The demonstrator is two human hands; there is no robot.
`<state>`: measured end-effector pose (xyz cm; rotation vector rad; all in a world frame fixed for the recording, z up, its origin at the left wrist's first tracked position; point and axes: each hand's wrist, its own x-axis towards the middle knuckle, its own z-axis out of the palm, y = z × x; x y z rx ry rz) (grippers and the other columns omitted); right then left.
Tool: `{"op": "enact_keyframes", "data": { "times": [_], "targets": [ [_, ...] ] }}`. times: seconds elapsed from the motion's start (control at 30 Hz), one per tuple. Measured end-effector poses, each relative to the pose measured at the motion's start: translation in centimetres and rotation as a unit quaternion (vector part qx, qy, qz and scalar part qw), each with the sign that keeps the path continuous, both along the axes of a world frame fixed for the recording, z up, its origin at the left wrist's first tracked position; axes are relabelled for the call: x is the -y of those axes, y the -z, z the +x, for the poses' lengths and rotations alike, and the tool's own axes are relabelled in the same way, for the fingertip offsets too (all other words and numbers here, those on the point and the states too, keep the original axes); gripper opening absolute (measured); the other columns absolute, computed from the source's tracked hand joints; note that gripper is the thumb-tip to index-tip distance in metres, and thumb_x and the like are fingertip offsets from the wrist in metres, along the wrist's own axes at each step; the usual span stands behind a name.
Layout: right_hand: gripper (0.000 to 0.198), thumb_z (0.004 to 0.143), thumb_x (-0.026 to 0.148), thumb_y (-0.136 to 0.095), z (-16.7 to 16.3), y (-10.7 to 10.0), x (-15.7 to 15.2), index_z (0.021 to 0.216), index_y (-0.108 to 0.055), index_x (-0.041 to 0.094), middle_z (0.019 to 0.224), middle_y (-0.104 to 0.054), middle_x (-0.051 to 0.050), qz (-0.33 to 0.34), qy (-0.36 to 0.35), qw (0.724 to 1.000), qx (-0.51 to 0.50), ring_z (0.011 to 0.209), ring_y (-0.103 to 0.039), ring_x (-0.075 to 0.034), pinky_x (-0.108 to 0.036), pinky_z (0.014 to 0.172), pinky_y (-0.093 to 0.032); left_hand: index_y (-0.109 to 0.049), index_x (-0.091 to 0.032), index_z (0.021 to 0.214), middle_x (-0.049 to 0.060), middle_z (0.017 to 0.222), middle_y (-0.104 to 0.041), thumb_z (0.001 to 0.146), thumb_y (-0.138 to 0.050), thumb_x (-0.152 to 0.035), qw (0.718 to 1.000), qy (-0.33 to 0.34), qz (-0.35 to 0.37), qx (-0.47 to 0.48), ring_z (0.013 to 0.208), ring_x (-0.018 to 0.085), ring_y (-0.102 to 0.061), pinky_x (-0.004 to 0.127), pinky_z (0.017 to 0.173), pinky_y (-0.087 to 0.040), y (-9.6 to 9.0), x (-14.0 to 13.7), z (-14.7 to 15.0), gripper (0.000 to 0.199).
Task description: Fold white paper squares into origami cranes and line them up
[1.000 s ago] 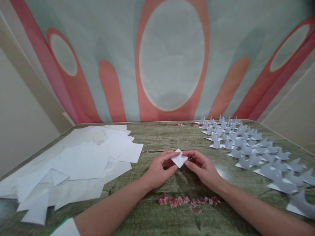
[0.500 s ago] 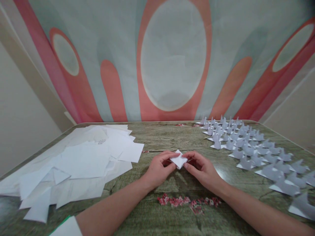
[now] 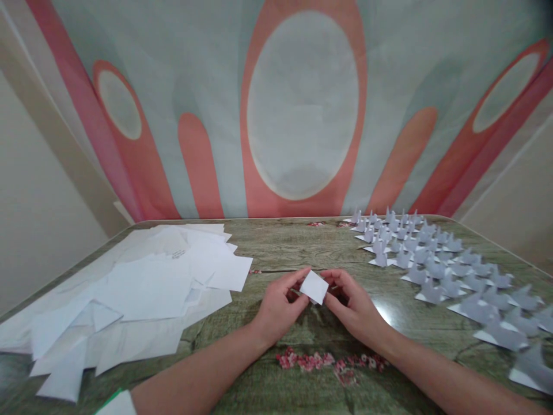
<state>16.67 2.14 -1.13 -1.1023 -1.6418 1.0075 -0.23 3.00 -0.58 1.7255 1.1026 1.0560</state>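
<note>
A small folded white paper (image 3: 314, 287), diamond-shaped from above, is held between both hands over the middle of the table. My left hand (image 3: 283, 300) pinches its left side, thumb in front and fingers behind. On the other side, my right hand (image 3: 352, 297) grips the right corner between thumb and bent fingers. The underside of the paper is mostly hidden from view.
Loose white paper sheets (image 3: 147, 288) lie heaped on the left. Several rows of folded paper figures (image 3: 432, 259) stand along the right side. The wood-patterned table (image 3: 276, 242) bears printed pink blossoms (image 3: 306, 358). Behind hangs a patterned cloth (image 3: 207, 69).
The folded paper has turned in the fingers and now shows a smooth, flat diamond face instead of a creased one. Both hands stay in nearly the same place.
</note>
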Motion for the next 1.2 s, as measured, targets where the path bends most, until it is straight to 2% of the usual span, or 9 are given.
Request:
{"op": "enact_keyframes", "data": {
  "times": [0.13, 0.23, 0.4, 0.57, 0.73, 0.9, 1.2],
  "targets": [
    [0.017, 0.08, 0.022, -0.052, -0.19, -0.04, 0.08, 0.097, -0.051, 0.02, 0.09, -0.06, -0.003, 0.001, -0.007, 1.0, -0.004, 0.083, -0.056, -0.017, -0.029, 0.073, -0.044, -0.054, -0.024, 0.118, 0.004, 0.107, -0.062, 0.073, -0.055, -0.01, 0.997, 0.033, 0.06, -0.039, 0.092, 0.018, -0.058, 0.028, 0.078, -0.047, -0.38, 0.34, -0.07, 0.047],
    [0.02, 0.078, 0.021, -0.052, -0.23, 0.02, 0.03, 0.098, -0.053, 0.02, 0.094, -0.062, -0.003, -0.013, -0.01, 1.0, -0.015, 0.082, -0.057, -0.017, -0.029, 0.073, -0.044, -0.053, -0.023, 0.12, 0.005, 0.105, -0.062, 0.072, -0.057, -0.011, 0.995, 0.057, 0.069, -0.05, 0.089, 0.018, -0.058, 0.027, 0.078, -0.046, -0.57, 0.49, -0.05, 0.049],
    [0.025, 0.076, 0.017, -0.052, -0.22, -0.07, -0.02, 0.1, -0.056, 0.02, 0.096, -0.063, -0.003, -0.022, -0.017, 0.999, -0.031, 0.086, -0.057, -0.018, -0.03, 0.077, -0.043, -0.052, -0.024, 0.121, 0.004, 0.105, -0.061, 0.074, -0.059, -0.014, 0.994, 0.096, 0.038, -0.038, 0.087, 0.017, -0.057, 0.026, 0.076, -0.046, -0.59, 0.51, 0.05, 0.048],
    [0.024, 0.077, 0.015, -0.051, -0.09, 0.08, -0.02, 0.098, -0.059, 0.02, 0.092, -0.064, -0.002, -0.028, -0.025, 0.998, -0.05, 0.083, -0.057, -0.018, -0.029, 0.075, -0.043, -0.051, -0.024, 0.12, 0.004, 0.103, -0.062, 0.073, -0.061, -0.015, 0.994, 0.106, 0.006, -0.016, 0.088, 0.017, -0.058, 0.027, 0.078, -0.046, -0.48, 0.52, 0.17, 0.049],
    [0.023, 0.076, 0.014, -0.05, -0.14, 0.25, -0.14, 0.097, -0.059, 0.02, 0.089, -0.063, -0.001, -0.028, -0.019, 0.998, -0.051, 0.081, -0.056, -0.017, -0.029, 0.074, -0.043, -0.05, -0.019, 0.118, 0.006, 0.101, -0.062, 0.073, -0.061, -0.012, 0.99, 0.13, -0.037, 0.039, 0.089, 0.017, -0.059, 0.027, 0.079, -0.047, -0.44, 0.56, 0.29, 0.047],
    [0.027, 0.075, 0.011, -0.048, -0.32, 0.0, -0.05, 0.098, -0.06, 0.02, 0.09, -0.062, -0.002, -0.029, -0.035, 0.998, -0.053, 0.083, -0.055, -0.017, -0.029, 0.077, -0.041, -0.049, -0.017, 0.116, 0.007, 0.099, -0.062, 0.072, -0.063, -0.012, 0.988, 0.133, -0.047, 0.061, 0.086, 0.016, -0.06, 0.026, 0.077, -0.047, -0.3, 0.59, 0.46, 0.047],
    [0.025, 0.072, 0.011, -0.052, -0.14, 0.48, -0.22, 0.092, -0.063, 0.02, 0.079, -0.06, 0.0, -0.049, -0.029, 0.994, -0.091, 0.075, -0.053, -0.015, -0.026, 0.07, -0.04, -0.048, -0.017, 0.117, 0.007, 0.099, -0.062, 0.071, -0.064, -0.009, 0.986, 0.143, -0.058, 0.062, 0.085, 0.016, -0.059, 0.027, 0.076, -0.048, -0.56, 0.74, 0.42, 0.05]
  ]
}}
